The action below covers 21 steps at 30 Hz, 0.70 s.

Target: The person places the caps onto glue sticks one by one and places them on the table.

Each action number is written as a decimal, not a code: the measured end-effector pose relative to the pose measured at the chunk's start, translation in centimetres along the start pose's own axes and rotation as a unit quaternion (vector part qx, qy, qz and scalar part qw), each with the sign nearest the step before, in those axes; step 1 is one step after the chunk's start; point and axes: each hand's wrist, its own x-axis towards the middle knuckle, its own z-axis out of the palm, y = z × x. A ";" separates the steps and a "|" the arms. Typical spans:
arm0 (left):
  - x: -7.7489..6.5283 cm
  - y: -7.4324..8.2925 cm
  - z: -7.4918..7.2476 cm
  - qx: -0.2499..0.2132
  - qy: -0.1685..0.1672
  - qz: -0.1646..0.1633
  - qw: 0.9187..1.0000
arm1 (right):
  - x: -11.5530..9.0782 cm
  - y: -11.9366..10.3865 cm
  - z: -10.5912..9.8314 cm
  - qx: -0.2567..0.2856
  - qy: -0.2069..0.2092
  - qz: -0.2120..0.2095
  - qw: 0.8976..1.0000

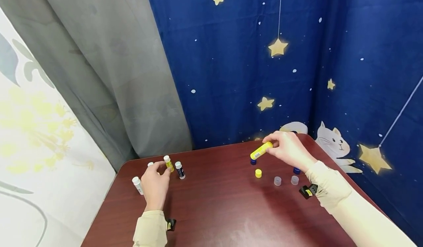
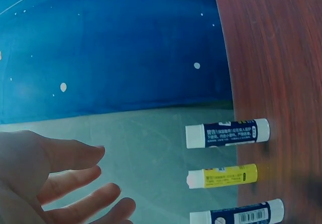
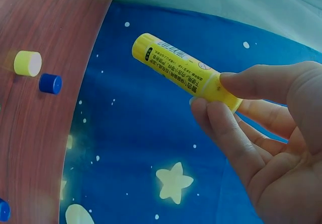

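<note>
While fingers [image 3: 261, 83] pinch a tube [image 3: 176, 65] — caps [image 1: 258, 173] stand nearby.

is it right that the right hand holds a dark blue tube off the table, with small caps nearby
Not quite: the tube in the right hand is yellow, not dark blue, as the right wrist view shows. It is off the table, with small caps nearby.

A grey curtain [image 1: 115, 67] hangs beside a blue star-patterned curtain [image 1: 231, 70].
</note>
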 end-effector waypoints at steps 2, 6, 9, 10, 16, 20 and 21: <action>0.0 -0.3 -0.1 0.001 -0.001 0.000 1.000 | 0.0 0.0 -0.2 -0.002 0.002 0.003 1.000; 0.0 -0.9 -0.5 0.004 0.000 -0.012 1.000 | 0.1 0.0 -0.5 -0.006 0.000 -0.002 1.000; -0.1 -1.5 -0.8 0.008 0.005 -0.024 1.000 | 0.2 0.2 -0.8 -0.010 0.001 -0.011 1.000; 0.0 -1.6 -0.8 0.008 0.006 -0.026 1.000 | 0.2 0.3 -0.9 -0.014 0.003 -0.012 1.000; 0.2 -2.3 -0.6 0.002 0.003 -0.028 1.000 | 0.1 1.1 -1.9 -0.032 0.013 -0.013 0.999; 0.2 -2.8 -0.3 0.002 -0.003 -0.033 0.999 | 0.1 1.6 -2.4 -0.039 0.012 -0.012 0.999; 0.2 -2.9 -0.3 0.003 -0.005 -0.034 0.999 | 0.0 1.8 -2.5 -0.041 0.012 -0.011 0.999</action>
